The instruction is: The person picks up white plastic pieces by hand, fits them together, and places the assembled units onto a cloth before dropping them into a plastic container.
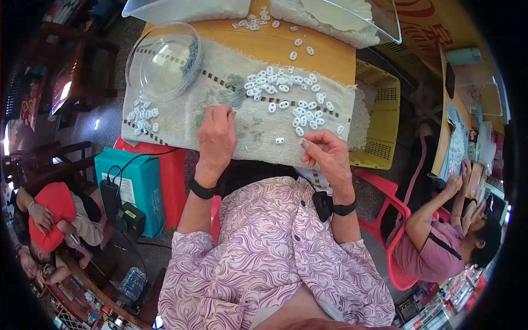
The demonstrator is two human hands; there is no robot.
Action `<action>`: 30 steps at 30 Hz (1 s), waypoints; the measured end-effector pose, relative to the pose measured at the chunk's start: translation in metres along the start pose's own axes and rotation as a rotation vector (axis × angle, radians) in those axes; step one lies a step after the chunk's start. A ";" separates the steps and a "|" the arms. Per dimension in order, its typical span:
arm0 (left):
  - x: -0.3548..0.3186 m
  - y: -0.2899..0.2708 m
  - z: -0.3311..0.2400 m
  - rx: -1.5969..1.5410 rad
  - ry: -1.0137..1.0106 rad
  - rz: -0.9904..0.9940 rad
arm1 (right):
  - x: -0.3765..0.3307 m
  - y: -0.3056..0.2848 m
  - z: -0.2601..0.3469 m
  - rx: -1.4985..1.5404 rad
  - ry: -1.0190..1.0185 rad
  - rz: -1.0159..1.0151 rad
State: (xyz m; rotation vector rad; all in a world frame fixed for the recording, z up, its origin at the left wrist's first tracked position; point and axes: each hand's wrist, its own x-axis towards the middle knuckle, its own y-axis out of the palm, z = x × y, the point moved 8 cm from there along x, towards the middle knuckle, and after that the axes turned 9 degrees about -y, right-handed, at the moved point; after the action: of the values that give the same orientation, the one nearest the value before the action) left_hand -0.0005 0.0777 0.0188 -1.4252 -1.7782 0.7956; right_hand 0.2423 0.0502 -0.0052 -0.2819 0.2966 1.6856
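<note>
My left hand [216, 136] is closed over the cloth [181, 118], fingertips curled down beside a scatter of small dark bits [234, 99]. What it may hold is hidden. My right hand [329, 157] pinches thumb and forefinger together above the cloth's near edge; anything between them is too small to make out. Just left of these fingertips lies a single white oval piece with two holes [280, 141]. A large loose pile of the same white pieces [269, 80] spreads beyond my right hand, and a smaller pile [143, 114] sits at the cloth's left end.
A round clear tub [133, 69] with dark small parts stands at the far left. Clear bins [393, 25] line the table's far edge. A yellow crate [391, 124] is at the right, a teal box [148, 187] at the left. Another person [434, 242] works at the right.
</note>
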 end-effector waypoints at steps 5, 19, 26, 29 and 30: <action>-0.001 -0.006 0.001 -0.263 -0.067 -0.091 | 0.000 -0.001 0.006 0.071 -0.010 -0.020; -0.035 0.065 -0.036 -1.410 -0.570 0.701 | 0.001 0.015 0.018 0.115 -0.058 0.026; -0.036 0.070 -0.048 -1.543 -0.609 0.753 | -0.001 0.017 0.023 0.126 -0.082 -0.015; -0.035 0.073 -0.047 -1.568 -0.605 0.740 | -0.002 0.018 0.024 0.141 -0.091 -0.024; -0.035 0.074 -0.048 -1.567 -0.605 0.742 | -0.002 0.018 0.024 0.141 -0.090 -0.025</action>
State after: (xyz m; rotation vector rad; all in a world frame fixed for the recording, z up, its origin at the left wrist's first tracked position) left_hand 0.0838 0.0595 -0.0201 -3.2241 -2.4435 -0.0948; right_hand 0.2246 0.0546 0.0183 -0.1038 0.3417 1.6393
